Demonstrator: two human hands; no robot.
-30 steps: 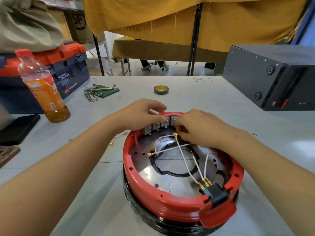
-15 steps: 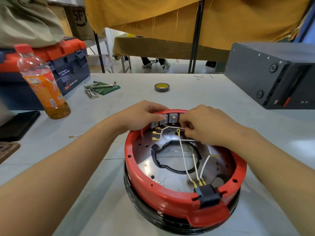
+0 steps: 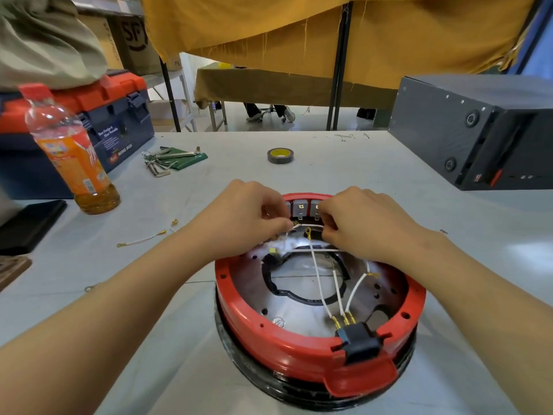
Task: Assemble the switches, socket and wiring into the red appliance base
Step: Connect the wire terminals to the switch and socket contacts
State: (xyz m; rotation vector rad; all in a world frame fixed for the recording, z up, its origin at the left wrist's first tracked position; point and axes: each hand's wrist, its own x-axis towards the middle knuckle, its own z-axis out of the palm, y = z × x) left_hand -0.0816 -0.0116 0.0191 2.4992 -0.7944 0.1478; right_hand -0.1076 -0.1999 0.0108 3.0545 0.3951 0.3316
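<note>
White wire ran crosswise between both pinching hands, left and right, its ends just below the switches on the base far rim.

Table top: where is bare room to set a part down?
Free: the table between the tape roll and the black box, and the near-left stretch beside the red base. Crowded: the far left, with bottle, hex keys and loose wires.
</note>
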